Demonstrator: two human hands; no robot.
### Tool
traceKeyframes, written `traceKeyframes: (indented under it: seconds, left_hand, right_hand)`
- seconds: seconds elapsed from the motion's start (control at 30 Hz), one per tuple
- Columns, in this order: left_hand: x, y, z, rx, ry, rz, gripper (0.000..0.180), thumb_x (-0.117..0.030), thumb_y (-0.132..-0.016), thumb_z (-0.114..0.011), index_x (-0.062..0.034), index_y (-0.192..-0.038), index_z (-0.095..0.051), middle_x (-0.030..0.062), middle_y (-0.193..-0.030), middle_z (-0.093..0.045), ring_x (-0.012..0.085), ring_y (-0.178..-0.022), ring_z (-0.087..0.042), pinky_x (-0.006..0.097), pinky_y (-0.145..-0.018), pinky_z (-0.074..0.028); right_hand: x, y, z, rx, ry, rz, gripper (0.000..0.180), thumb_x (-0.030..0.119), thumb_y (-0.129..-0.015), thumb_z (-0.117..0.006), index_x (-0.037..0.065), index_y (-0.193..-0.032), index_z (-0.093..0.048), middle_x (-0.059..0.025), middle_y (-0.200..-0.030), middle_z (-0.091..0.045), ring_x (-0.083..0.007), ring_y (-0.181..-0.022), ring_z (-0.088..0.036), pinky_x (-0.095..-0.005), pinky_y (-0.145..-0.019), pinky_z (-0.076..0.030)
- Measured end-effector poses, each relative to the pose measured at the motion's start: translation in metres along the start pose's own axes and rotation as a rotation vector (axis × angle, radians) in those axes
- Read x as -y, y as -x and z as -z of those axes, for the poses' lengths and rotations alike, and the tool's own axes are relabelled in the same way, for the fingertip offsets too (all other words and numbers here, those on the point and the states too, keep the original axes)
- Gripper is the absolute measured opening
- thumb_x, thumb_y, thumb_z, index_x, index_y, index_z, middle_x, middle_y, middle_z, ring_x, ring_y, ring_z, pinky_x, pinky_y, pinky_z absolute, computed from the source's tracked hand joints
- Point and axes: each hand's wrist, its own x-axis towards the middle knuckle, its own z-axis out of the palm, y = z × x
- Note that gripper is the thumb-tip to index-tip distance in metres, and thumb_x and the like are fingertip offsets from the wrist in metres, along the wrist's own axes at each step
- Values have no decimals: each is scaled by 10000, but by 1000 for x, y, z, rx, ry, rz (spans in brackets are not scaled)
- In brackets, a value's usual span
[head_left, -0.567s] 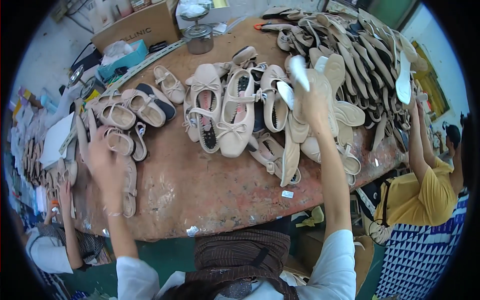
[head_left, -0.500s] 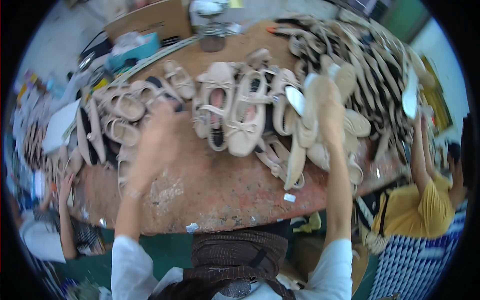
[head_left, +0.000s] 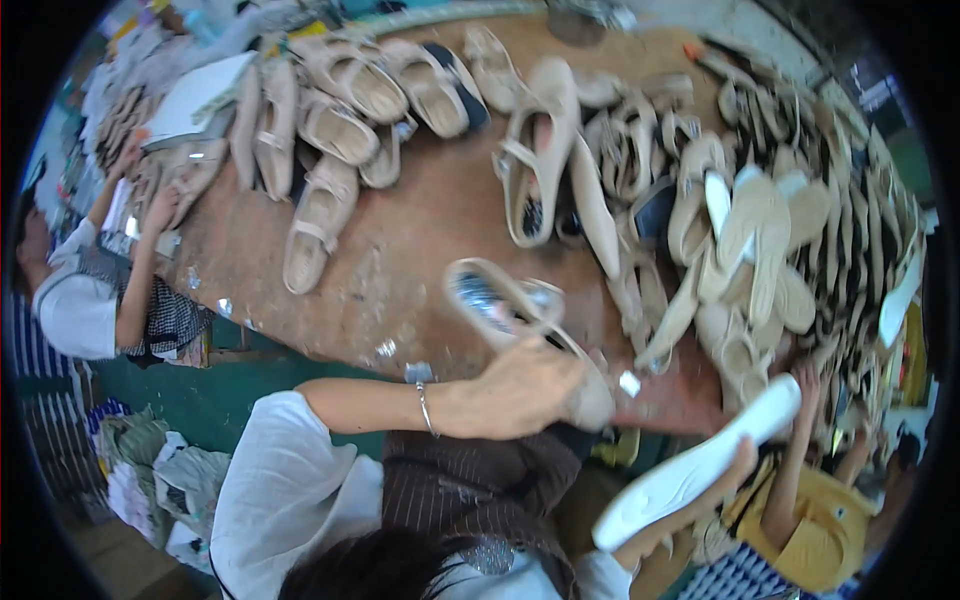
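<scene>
My left hand [head_left: 528, 388] grips a beige strapped flat shoe [head_left: 500, 290] near the table's front edge, its fingers wrapped around one end. The shoe's opening faces up, showing a dark and silvery lining with a pink patch. At the lower right, my right hand [head_left: 738, 468] holds a long white insole [head_left: 690, 470] tilted, mostly hidden behind it. Another beige shoe [head_left: 540, 150] stands beyond my left hand, beside a row of similar shoes. A pile of beige insoles [head_left: 752, 235] lies at the right, on and among shoes.
The worn brown table [head_left: 400, 270] carries more beige shoes [head_left: 350, 85] at the far left. Many stacked shoe parts [head_left: 850, 220] crowd the right side. One co-worker [head_left: 85, 290] handles shoes at the left; another in yellow [head_left: 800, 520] stands at the right.
My left hand has taken a shoe and brought it toward me. My right hand has left the insole pile with a white insole and drawn back to the lower right. The view has shifted.
</scene>
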Motion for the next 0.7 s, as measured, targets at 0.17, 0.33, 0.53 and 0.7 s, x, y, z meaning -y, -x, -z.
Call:
traceKeyframes:
  seconds: [0.17,0.33,0.53,0.7]
  left_hand:
    - [32,31,-62,-158,-56,318,355,-109,-781,-750,-8,-1091,-611,180,-1057,-641,365,-1007,-605,448,-858,-475]
    - [44,79,-31,-546,-187,408,315,-37,-843,-672,-55,-1157,-659,127,-1049,-592,333,-967,-581,424,-891,-469]
    - [86,125,-34,-540,63,796,383,-88,-930,-668,-1,-1299,-605,79,-915,-521,117,-626,-521,264,-566,-466]
    - [86,109,-37,-563,217,772,496,-124,-871,-757,32,-1310,-589,73,-927,-538,97,-647,-569,238,-537,-477]
  right_hand:
    - [-24,97,-68,737,-872,-824,630,305,-976,-491,97,-1532,-279,-248,-1469,-451,-341,-1194,-588,-549,-991,-502]
    - [-26,125,-63,908,-634,-748,709,539,-1045,-317,8,-1513,-278,-316,-1373,-499,-290,-961,-586,-492,-957,-491]
    - [0,99,-99,904,1049,728,599,66,-818,-650,7,-1402,-532,-150,-1180,-569,-313,-1014,-518,-408,-868,-425]
    - [-64,118,-143,1073,758,950,323,48,-718,-729,90,-1036,-771,-105,-1148,-654,-298,-1020,-575,-420,-883,-448]
